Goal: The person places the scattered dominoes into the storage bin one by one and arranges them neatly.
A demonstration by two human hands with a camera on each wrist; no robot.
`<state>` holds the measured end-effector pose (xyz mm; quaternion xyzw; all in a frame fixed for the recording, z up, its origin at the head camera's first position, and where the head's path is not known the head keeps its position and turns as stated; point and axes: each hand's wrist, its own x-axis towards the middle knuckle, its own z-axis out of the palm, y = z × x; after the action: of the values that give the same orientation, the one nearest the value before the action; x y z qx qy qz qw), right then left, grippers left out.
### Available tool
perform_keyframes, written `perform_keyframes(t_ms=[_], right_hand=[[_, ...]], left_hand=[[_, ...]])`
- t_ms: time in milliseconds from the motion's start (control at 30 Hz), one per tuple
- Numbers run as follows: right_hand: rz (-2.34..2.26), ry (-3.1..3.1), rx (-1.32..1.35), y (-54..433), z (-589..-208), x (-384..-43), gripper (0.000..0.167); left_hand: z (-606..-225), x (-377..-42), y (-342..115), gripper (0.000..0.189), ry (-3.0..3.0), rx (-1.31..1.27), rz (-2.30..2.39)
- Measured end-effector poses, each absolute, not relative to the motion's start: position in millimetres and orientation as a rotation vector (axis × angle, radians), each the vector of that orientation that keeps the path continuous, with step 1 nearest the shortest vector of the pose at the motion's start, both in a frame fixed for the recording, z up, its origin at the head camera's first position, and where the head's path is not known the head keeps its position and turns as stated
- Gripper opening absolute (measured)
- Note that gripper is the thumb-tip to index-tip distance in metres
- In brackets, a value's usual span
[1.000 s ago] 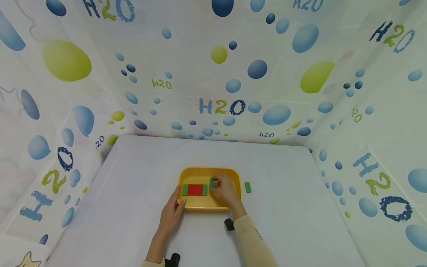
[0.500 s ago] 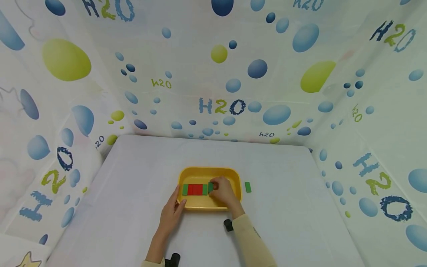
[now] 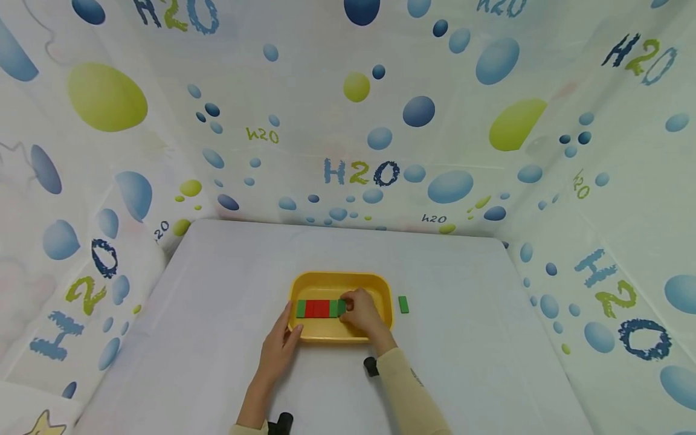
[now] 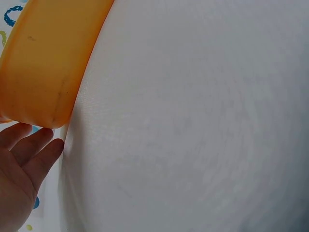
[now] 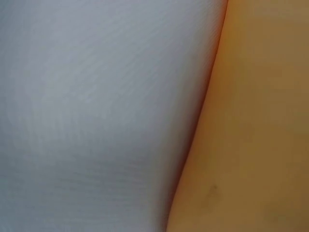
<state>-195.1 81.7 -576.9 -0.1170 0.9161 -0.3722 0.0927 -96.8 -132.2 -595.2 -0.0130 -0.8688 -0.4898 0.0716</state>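
Observation:
My left hand [image 3: 278, 350] rests against the left front corner of a yellow tray [image 3: 326, 336]. Its straight fingers lie along the tray's end, also seen in the left wrist view beside the tray wall [image 4: 43, 72]. Inside the tray, my right hand [image 3: 364, 311] pinches a small green rectangular tile [image 3: 341, 307] between thumb and fingertips. That tile stands at the right end of a row, next to another green tile [image 3: 333, 309]. Red tiles [image 3: 318, 309] fill the row's middle, and a green tile [image 3: 301, 309] ends it on the left. The right wrist view shows only the tray wall [image 5: 251, 121] and tabletop.
Another green tile [image 3: 403, 304] lies on the white table [image 3: 462, 338], just right of the tray. A patterned curtain [image 3: 304, 90] surrounds the table at the back and sides. Black wrist cameras [image 3: 371, 366] are strapped at both sleeves.
My right hand has moved left with its green tile, bringing it from a gap away up to the row's right end. My left hand has stayed at the tray.

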Motion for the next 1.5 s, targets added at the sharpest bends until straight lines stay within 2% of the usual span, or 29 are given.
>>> perform_keyframes(t_ms=[1500], right_hand=[[-1.049,2.722,-0.4,80.7,-575.7,-194.1,0.038]], left_hand=[[-595.4,-96.2,-131.7,0.063,-2.605,-0.047,-1.483]])
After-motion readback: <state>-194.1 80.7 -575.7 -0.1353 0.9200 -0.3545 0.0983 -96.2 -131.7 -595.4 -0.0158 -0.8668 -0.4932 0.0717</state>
